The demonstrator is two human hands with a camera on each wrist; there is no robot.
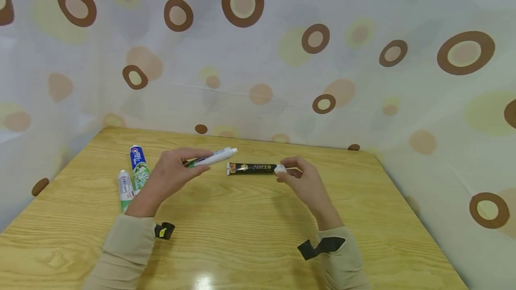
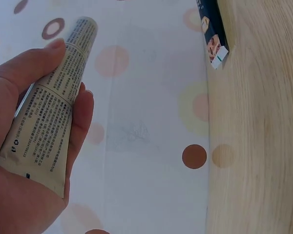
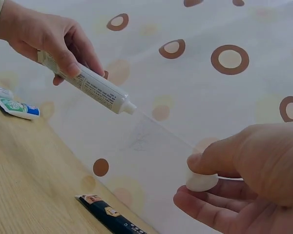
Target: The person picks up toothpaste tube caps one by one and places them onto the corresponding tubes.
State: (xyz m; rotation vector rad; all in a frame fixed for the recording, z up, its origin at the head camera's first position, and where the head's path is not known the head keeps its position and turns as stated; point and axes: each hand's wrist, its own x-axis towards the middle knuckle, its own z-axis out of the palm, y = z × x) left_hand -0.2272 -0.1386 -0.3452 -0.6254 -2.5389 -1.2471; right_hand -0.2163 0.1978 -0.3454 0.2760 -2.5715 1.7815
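White tube [image 1: 213, 157], its rear gripped in the left hand [image 1: 171, 176], hangs raised, probably to keep its bare nozzle [image 1: 234, 150] off the table [image 1: 225, 236]. The right hand [image 1: 306, 187] pinches a cap [image 3: 202, 182] apart from it. A black tube [image 1: 251, 168] lies below; two more tubes [image 1: 141, 174] lie left, seemingly out of the way.

brown rings, peach spots across the white backdrop [image 1: 278, 61] up top; black tube [image 1: 254, 168] mid-frame, gold marks; white-and-green tube [image 1: 215, 156] left of centre; yellow grained table [image 1: 225, 232] below!
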